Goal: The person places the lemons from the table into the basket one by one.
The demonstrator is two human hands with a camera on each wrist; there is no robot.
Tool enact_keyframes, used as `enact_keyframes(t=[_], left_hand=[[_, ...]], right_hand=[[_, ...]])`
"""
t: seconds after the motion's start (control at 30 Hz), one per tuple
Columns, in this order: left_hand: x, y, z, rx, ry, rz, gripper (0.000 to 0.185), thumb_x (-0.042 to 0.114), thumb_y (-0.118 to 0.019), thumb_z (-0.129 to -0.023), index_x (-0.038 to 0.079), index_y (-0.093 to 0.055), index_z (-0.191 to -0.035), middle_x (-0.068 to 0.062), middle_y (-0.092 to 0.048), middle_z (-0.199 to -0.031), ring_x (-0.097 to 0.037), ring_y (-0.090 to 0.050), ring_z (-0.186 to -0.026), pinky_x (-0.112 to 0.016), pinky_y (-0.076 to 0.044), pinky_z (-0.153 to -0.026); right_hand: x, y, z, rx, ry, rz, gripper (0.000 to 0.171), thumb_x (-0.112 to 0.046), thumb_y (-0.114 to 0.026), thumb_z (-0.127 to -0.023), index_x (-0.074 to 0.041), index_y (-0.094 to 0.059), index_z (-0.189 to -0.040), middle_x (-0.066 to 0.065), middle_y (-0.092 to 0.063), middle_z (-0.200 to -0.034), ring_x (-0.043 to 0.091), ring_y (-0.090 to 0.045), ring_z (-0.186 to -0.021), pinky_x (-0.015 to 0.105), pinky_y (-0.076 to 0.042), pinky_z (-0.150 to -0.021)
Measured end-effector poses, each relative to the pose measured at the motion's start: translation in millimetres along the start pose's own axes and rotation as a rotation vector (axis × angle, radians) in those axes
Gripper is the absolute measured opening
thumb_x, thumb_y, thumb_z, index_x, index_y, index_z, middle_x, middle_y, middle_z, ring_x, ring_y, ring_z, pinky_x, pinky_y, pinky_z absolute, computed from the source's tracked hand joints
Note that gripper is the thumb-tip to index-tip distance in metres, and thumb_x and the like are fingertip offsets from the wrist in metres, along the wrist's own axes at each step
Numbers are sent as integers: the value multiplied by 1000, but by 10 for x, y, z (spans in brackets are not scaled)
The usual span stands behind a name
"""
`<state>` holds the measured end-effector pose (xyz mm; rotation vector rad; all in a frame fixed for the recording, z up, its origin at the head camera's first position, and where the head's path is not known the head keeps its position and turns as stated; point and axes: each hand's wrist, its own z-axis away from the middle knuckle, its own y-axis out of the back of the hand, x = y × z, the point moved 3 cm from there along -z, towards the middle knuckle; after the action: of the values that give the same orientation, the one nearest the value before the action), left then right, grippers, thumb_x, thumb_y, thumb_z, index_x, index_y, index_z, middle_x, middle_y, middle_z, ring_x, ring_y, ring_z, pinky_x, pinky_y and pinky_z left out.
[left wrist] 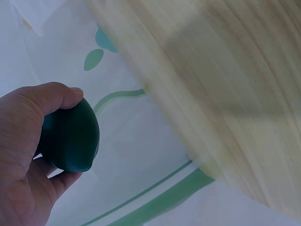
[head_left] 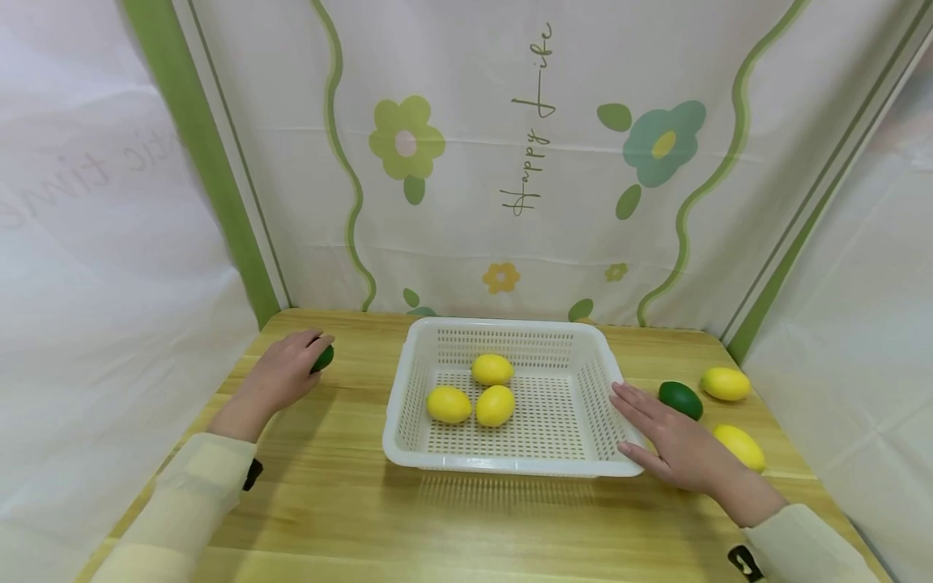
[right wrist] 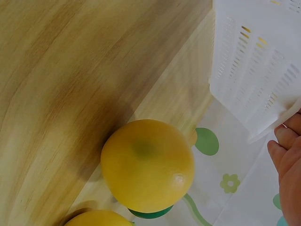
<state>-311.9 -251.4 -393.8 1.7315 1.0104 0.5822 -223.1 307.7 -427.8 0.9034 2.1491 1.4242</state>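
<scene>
At the left of the table, my left hand [head_left: 284,371] grips a dark green lime [head_left: 324,358]. The left wrist view shows the thumb over the top of this lime [left wrist: 73,136] and fingers beneath it. My right hand [head_left: 674,444] rests its straightened fingers on the right rim of a white plastic basket [head_left: 510,465]. Inside the basket lie three yellow lemons, one lemon [head_left: 492,370] behind a left lemon [head_left: 449,404] and a right lemon [head_left: 495,406]. The right wrist view has the fingertips at the edge of the basket [right wrist: 254,70].
Right of the basket, close to my right hand, lie another green lime [head_left: 681,400], a yellow lemon [head_left: 725,384] farther back and a second lemon [head_left: 739,448] partly behind the wrist. A printed curtain [head_left: 466,219] hangs behind the wooden table [head_left: 350,510], with more fabric on both sides.
</scene>
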Motion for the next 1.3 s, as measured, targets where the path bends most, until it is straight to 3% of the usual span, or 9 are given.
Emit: enact_keyframes(t=[0.93,1.3], left_hand=[[306,202,-382,162,-164,-42,48,-5,-79,-70,-4,-62,-115,-27,-60,-115,-43,-61,-96,-52,-54,-74],[515,276,-526,200,-222,-57,47,-3,-78,-71,-5,-63,-116,-27,-60,-116,-42,-60,-102,-52,-53,-81]], right_hand=[[3,-1,-1,-14,-11,0,65,-31,-69,-90,3,-47,-141,20,-42,-146,36,-44,-130,13,-7,-111],[7,7,-7,-17,-1,16,65,-32,-69,-89,3,-48,-140,21,-44,-145,36,-45,-129,13,-6,-112]])
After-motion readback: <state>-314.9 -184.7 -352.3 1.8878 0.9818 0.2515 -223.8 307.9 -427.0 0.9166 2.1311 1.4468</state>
